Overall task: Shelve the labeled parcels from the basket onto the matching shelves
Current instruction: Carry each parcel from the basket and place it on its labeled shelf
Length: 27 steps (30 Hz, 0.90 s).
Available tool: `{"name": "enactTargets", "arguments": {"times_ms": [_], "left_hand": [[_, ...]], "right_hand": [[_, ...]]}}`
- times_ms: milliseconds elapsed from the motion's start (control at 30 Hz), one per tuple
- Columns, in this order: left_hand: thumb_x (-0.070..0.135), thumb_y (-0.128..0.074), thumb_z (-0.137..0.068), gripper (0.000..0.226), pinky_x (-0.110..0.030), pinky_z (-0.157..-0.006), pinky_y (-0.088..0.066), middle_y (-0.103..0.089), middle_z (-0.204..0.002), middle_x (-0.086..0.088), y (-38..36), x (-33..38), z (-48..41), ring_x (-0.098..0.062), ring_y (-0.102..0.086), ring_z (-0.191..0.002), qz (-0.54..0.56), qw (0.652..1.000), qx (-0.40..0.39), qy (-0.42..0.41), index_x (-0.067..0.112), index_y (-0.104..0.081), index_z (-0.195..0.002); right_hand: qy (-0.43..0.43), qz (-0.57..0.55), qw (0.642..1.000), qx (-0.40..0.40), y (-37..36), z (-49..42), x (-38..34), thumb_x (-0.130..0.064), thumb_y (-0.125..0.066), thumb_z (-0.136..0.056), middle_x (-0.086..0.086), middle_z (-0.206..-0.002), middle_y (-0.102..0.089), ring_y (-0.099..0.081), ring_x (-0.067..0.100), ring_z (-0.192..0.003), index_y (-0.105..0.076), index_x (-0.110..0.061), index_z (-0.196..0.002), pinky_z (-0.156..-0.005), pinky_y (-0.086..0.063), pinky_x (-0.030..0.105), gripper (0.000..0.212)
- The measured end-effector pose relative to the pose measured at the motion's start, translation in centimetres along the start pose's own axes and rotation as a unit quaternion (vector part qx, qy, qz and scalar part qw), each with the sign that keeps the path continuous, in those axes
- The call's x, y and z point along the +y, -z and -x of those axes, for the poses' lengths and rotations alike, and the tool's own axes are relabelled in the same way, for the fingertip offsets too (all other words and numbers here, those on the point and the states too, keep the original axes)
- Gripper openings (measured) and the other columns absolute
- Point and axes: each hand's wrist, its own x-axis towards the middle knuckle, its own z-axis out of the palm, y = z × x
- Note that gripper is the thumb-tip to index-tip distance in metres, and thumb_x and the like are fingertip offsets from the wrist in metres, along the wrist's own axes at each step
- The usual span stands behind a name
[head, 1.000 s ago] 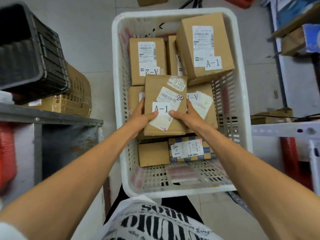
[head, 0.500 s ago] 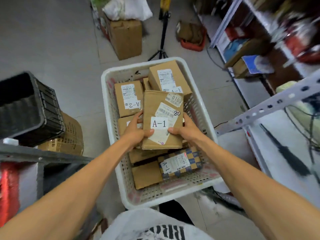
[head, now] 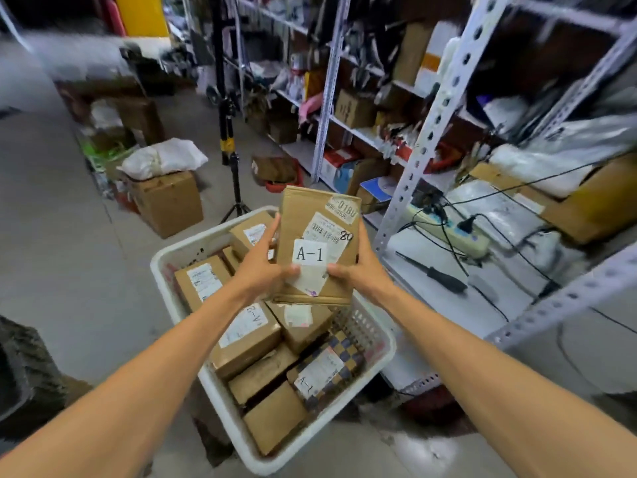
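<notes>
- the left hand holds the left side of a flat brown a-1 parcel. the thumb lies on the front, near the bottom of the white label, and the other fingers go round the edge to the back.
- the right hand holds the right side of the same parcel. the thumb presses on the front and the fingers curl round behind it.
- the parcel is up in the air over the far half of the white basket. it stands almost upright and its front faces the person.
- its front has a white tag that says "a-1", a bar code sticker, and a hand-written "80".
- the basket sits low in front of the person and has many brown parcels in it, packed close and touching.
- one of them is an a-2 parcel, near the middle, under the left arm.
- a checkered parcel with an "a-1" tag lies by the right wall of the basket.
- a metal shelf rack stands just to the right of the basket, full of boxes and bags that look blurry.
- on its low shelf lie a power strip with black cords and a black tool.
- past the basket a black tripod stands on the floor.
- left of the tripod is a big cardboard box with a white bag on top.
- a black crate is at the left edge.
</notes>
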Motion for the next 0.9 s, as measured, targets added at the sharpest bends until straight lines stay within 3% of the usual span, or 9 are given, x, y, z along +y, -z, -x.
{"name": "enactTargets", "arguments": {"times_ms": [167,300,467,600,700,900], "left_hand": [[0.003,-0.071,-0.081,0.100,-0.047,-0.097,-0.050,-0.048,-0.136,-0.001,-2.6,1.1,3.7,-0.022,-0.055,-0.117,-0.014,0.999,0.001,-0.036,0.047,-0.011,-0.148],[0.004,-0.072,-0.081,0.103,-0.049,-0.098,-0.048,-0.054,-0.125,0.003,-5.2,0.7,7.8,-0.021,-0.057,-0.118,-0.040,0.998,-0.010,-0.047,0.050,-0.008,-0.147],[0.012,-0.078,-0.076,0.108,-0.048,-0.103,-0.044,-0.050,-0.138,0.000,-9.1,-0.7,13.8,-0.017,-0.049,-0.125,-0.066,0.997,-0.018,-0.044,0.049,-0.007,-0.148],[0.008,-0.075,-0.079,0.106,-0.039,-0.098,-0.048,-0.049,-0.125,0.010,-12.4,-2.3,18.2,-0.010,-0.050,-0.116,-0.083,0.996,-0.030,-0.029,0.049,-0.006,-0.148],[0.005,-0.074,-0.080,0.106,-0.038,-0.097,-0.050,-0.052,-0.119,0.009,-15.2,-3.3,21.0,-0.014,-0.055,-0.113,-0.078,0.995,-0.057,-0.010,0.046,-0.005,-0.149],[0.016,-0.079,-0.071,0.110,-0.045,-0.100,-0.047,-0.055,-0.123,0.002,-22.7,-3.9,22.6,-0.018,-0.053,-0.118,-0.105,0.985,-0.138,0.001,0.052,-0.007,-0.146]], "right_hand": [[0.027,0.001,1.000,0.013,2.0,4.0,-0.4,0.004,-0.075,-0.072,0.000,-0.144,-0.046,-0.050,0.018,-0.127,-0.007,-0.039,-0.152,-0.106,-0.042,0.049,0.113],[0.029,0.011,0.999,0.010,3.5,8.9,1.0,-0.006,-0.079,-0.067,-0.004,-0.145,-0.046,-0.048,0.017,-0.130,-0.008,-0.046,-0.149,-0.107,-0.041,0.051,0.116],[0.031,0.003,0.999,0.012,5.8,15.8,3.6,-0.002,-0.080,-0.068,-0.005,-0.145,-0.046,-0.047,0.015,-0.130,-0.010,-0.037,-0.152,-0.109,-0.039,0.048,0.115],[0.018,0.011,1.000,0.009,7.2,20.7,6.5,-0.005,-0.081,-0.070,-0.007,-0.137,-0.050,-0.053,0.017,-0.122,-0.014,-0.038,-0.151,-0.103,-0.045,0.049,0.110],[0.002,0.010,1.000,0.013,8.8,24.3,8.9,-0.003,-0.081,-0.072,-0.006,-0.136,-0.052,-0.056,0.016,-0.118,-0.012,-0.037,-0.152,-0.099,-0.049,0.047,0.111],[-0.039,-0.007,0.996,0.085,14.6,31.3,13.2,-0.003,-0.081,-0.070,-0.010,-0.138,-0.051,-0.052,0.014,-0.122,-0.013,-0.042,-0.151,-0.103,-0.047,0.044,0.113]]}}
